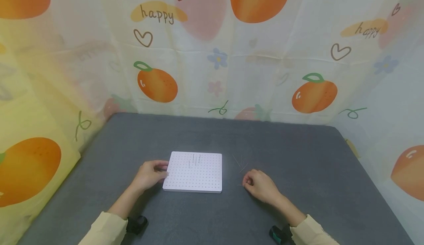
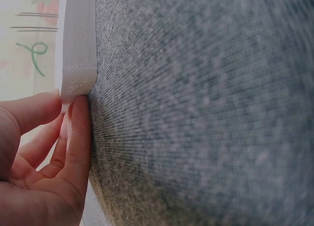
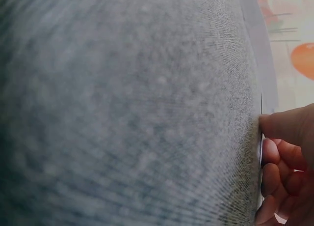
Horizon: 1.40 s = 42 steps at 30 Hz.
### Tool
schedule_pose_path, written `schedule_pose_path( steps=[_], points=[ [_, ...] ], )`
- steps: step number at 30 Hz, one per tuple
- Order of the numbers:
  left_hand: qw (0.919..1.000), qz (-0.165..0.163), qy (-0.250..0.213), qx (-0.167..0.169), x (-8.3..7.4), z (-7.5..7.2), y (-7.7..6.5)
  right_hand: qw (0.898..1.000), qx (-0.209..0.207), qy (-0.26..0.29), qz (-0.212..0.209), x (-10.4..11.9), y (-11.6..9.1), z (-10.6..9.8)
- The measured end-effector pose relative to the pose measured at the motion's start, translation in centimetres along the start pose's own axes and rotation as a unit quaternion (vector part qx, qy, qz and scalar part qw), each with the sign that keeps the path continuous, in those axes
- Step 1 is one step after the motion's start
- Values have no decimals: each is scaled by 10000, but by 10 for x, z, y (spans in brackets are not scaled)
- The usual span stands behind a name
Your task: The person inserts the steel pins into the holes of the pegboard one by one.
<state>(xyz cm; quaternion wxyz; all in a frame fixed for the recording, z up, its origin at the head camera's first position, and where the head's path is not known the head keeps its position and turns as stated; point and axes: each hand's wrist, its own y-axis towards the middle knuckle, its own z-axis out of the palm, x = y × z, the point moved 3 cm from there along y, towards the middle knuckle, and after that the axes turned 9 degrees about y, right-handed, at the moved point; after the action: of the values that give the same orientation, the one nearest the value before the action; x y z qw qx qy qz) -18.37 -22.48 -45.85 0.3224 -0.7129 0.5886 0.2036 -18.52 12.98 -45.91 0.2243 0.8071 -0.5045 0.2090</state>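
Note:
A white pegboard (image 1: 195, 180) with rows of small holes lies on the table, several thin metal pins (image 1: 193, 158) standing upright near its far side. My left hand (image 1: 148, 175) grips the board's left edge, thumb at the top and fingers lower down along the side, as the left wrist view shows at the board's corner (image 2: 78, 81). To the right of the board, my right hand (image 1: 261, 186) is low at the tabletop. Its thumb and fingers pinch a thin metal pin (image 3: 261, 102), whose tip sticks out past the thumb.
Several loose pins (image 1: 241, 162) lie fanned out on the dark grey table (image 1: 281, 145), just beyond my right hand. A fruit-patterned curtain (image 1: 232, 83) hangs behind the table's far edge. Black wrist devices (image 1: 136, 224) show below both forearms.

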Motion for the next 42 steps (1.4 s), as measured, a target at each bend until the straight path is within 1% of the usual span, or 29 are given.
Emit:
schedule_pose_path(
  steps=[5, 11, 19, 32, 38, 42],
  points=[
    [10000, 8, 26, -9, -1, 0, 0, 9999, 57, 106, 25, 0, -1, 0],
    [10000, 0, 38, -9, 0, 0, 0, 9997, 103, 174, 169, -1, 2, 1],
    [10000, 70, -17, 17, -2, -2, -1, 9993, -143, 307, 172, 3, 9, -1],
    [10000, 63, -10, -22, 0, 0, -1, 9986, -443, 251, -150, 21, 21, 1],
    [10000, 19, 56, -48, 0, 0, 0, 9972, -584, 458, -54, 30, 30, 2],
    [10000, -4, 42, -27, 0, 0, 0, 9960, -640, 600, -153, 37, 35, 2]
  ],
)
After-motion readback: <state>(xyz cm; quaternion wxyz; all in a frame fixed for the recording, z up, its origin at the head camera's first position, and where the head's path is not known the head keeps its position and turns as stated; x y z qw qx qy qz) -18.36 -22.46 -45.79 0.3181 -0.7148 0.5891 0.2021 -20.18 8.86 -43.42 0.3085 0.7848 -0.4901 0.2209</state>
